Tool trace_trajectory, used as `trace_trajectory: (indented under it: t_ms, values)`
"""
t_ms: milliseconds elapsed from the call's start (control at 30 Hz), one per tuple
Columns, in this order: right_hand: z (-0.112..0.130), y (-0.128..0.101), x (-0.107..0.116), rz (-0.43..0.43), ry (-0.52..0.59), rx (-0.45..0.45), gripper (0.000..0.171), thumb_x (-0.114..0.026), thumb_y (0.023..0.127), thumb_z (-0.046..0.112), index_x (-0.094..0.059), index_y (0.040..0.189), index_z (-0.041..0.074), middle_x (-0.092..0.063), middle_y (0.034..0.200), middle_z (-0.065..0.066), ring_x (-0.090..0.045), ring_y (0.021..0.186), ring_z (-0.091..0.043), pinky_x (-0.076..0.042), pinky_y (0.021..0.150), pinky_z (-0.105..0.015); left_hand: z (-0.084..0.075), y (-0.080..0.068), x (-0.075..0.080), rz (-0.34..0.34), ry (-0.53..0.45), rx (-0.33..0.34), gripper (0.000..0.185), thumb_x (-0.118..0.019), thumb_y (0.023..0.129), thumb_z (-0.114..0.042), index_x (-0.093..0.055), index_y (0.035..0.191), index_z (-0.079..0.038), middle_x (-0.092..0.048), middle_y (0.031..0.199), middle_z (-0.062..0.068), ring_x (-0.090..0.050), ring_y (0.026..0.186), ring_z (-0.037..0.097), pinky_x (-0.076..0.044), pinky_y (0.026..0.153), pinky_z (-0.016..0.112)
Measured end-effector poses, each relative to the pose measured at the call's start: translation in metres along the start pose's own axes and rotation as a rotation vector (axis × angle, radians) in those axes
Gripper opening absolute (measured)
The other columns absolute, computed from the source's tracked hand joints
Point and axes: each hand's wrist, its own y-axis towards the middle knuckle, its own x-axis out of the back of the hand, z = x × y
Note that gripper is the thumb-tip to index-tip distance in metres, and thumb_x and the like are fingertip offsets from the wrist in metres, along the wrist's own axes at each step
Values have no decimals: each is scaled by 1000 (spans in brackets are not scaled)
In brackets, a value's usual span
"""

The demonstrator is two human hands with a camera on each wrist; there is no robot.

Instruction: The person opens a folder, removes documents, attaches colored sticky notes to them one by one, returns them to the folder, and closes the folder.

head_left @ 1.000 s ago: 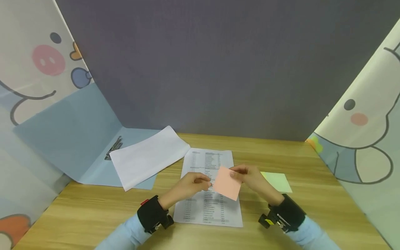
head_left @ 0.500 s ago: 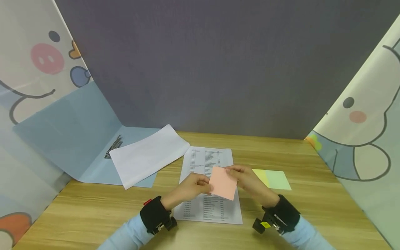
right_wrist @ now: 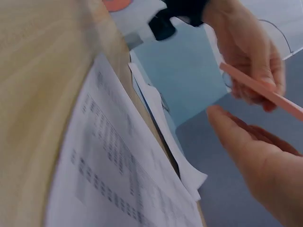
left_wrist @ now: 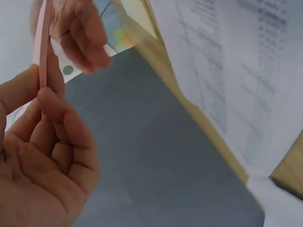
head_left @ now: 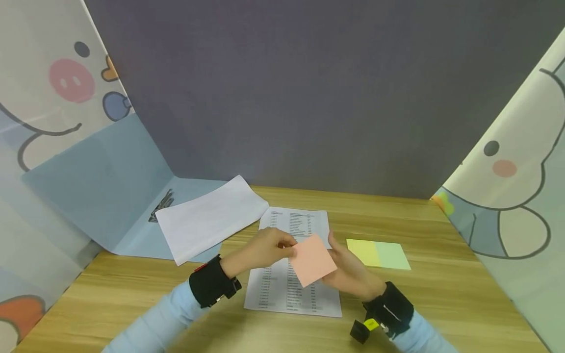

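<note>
A pink sticky note pad (head_left: 314, 261) is held above a printed sheet (head_left: 293, 296). Thumb and fingers of my left hand (head_left: 267, 248) pinch it by its left edge. Seen edge-on in the left wrist view, the pad (left_wrist: 43, 52) shows some thickness. My right hand (head_left: 353, 275) is at the pad's right side, partly behind it in the head view. From the right wrist, that hand's fingers look extended, with a gap between them and the pad (right_wrist: 255, 87). The printed sheet lies flat on the table under both hands.
On the right lie a yellow sticky note pad (head_left: 362, 252) and a pale green one (head_left: 393, 256), side by side. An open blue folder (head_left: 99, 186) stands at the left, with metal clips (head_left: 162, 206) inside. A white sheet (head_left: 212, 215) overlaps it. A dark panel (head_left: 282, 98) rises behind.
The right hand has let go of the pink pad and opened beside it. The left hand, empty at first, now pinches the pad, which has turned and shifted slightly left.
</note>
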Motion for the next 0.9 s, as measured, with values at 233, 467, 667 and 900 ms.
trace_trajectory:
  t_ms: [233, 467, 667, 900]
  values:
    - [-16, 7, -6, -31, 127, -9, 78, -18, 91, 63, -7, 147, 10, -37, 143, -12, -30, 135, -26, -19, 111, -48, -14, 4, 3, 13, 136, 22, 12, -64, 86, -19, -72, 93, -15, -68, 81, -5, -57, 56, 2, -41, 50, 19]
    - [-22, 9, -10, -27, 176, -6, 81, -20, 88, 68, -16, 145, 11, -38, 142, -9, -26, 137, -27, -14, 112, -49, -11, 3, -4, -115, 267, -11, 13, -70, 80, -27, -71, 90, -18, -61, 77, -12, -51, 62, 1, -40, 56, 19]
    - [-24, 9, -9, -31, 186, 13, 81, -22, 88, 68, -14, 146, 11, -38, 141, -11, -28, 136, -26, -15, 112, -49, -12, 0, -10, -163, 392, -68, 27, -68, 82, -29, -68, 105, -16, -64, 99, -6, -58, 90, 13, -49, 74, 27]
    - [-21, 10, -8, 1, 186, 71, 77, -19, 89, 67, -27, 143, 12, -36, 144, -12, -29, 135, -30, -13, 112, -50, -13, -8, -24, -370, 656, -420, 28, -70, 80, -20, -67, 107, -11, -61, 119, 2, -59, 109, 16, -49, 88, 26]
